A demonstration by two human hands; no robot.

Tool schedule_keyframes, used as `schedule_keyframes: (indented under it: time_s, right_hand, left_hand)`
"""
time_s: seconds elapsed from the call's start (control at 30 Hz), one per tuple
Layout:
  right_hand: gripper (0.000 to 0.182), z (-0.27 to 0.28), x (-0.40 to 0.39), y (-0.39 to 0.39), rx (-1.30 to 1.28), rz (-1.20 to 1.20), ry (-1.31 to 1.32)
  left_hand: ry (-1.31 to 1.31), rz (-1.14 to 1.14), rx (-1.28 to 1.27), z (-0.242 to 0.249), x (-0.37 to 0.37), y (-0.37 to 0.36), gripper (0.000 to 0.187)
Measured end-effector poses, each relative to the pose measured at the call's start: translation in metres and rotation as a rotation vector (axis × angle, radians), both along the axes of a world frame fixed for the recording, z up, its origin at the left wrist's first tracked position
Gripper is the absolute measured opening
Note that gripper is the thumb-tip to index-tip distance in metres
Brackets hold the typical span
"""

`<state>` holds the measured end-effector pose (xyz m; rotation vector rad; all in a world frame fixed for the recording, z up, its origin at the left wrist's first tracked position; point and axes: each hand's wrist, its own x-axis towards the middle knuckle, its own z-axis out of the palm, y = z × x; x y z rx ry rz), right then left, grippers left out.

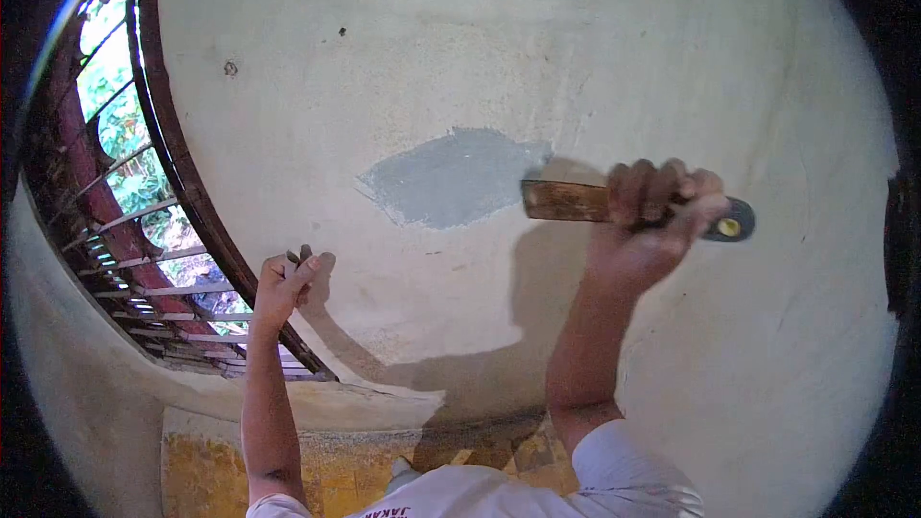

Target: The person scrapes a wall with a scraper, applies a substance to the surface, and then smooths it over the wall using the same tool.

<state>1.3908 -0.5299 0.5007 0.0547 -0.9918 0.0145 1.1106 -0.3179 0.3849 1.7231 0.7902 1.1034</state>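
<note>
A grey patch (446, 177) with ragged edges covers part of the pale wall (460, 67). My right hand (662, 216) is wrapped round a scraper (566, 201) with a rusty brown blade and a dark handle end. The blade points left, its tip beside the patch's right edge; whether it touches the wall I cannot tell. My left hand (288, 278) is closed near the wall by the window frame, with its fingers pinched on something small and dark that I cannot make out.
On the left is a window with a dark frame (182, 153) and several horizontal bars, foliage behind it. A ledge (355, 408) runs below the wall. Yellowish floor tiles (206, 470) show at the bottom. Shadows of my arms fall on the wall.
</note>
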Motion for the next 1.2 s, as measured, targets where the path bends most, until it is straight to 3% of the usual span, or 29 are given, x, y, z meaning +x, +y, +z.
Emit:
schedule_keyframes:
  time_s: [0.23, 0.33, 0.47, 0.6, 0.7, 0.8, 0.9, 1.1, 1.13, 1.2]
  right_hand:
    - [0.029, 0.011, -0.014, 0.028, 0.154, 0.021, -0.056]
    - [0.031, 0.011, -0.007, 0.069, 0.002, 0.090, 0.028]
    - [0.035, 0.007, -0.010, 0.072, 0.084, 0.085, 0.116]
    - [0.036, 0.010, -0.008, 0.072, 0.164, 0.065, 0.032]
    - [0.035, 0.011, -0.012, 0.079, 0.040, 0.077, 0.023]
    - [0.030, 0.011, -0.014, 0.055, 0.231, 0.077, -0.006]
    - [0.030, 0.007, -0.022, 0.088, 0.013, 0.000, 0.038]
    - [0.030, 0.007, -0.011, 0.058, 0.224, 0.096, -0.030]
    - [0.030, 0.003, -0.015, 0.072, 0.143, 0.127, 0.190]
    - [0.030, 0.005, -0.021, 0.083, 0.066, 0.093, 0.104]
  left_hand:
    - [0.028, 0.027, 0.042, -0.007, 0.001, 0.006, 0.044]
    - [0.025, 0.049, 0.017, -0.006, 0.002, 0.004, 0.042]
    - [0.029, 0.026, 0.037, -0.009, -0.001, 0.009, 0.039]
    - [0.078, 0.040, 0.065, -0.005, 0.002, 0.004, 0.036]
    - [0.061, 0.037, 0.033, -0.003, 0.003, 0.001, 0.036]
    - [0.049, 0.035, 0.034, -0.007, 0.002, 0.005, 0.036]
    - [0.040, 0.052, 0.031, -0.010, 0.003, 0.004, 0.036]
    - [0.027, 0.036, 0.029, -0.004, 0.003, 0.001, 0.037]
    - [0.043, 0.029, 0.034, -0.002, 0.003, -0.001, 0.037]
    - [0.063, 0.046, 0.036, -0.006, 0.003, 0.000, 0.037]
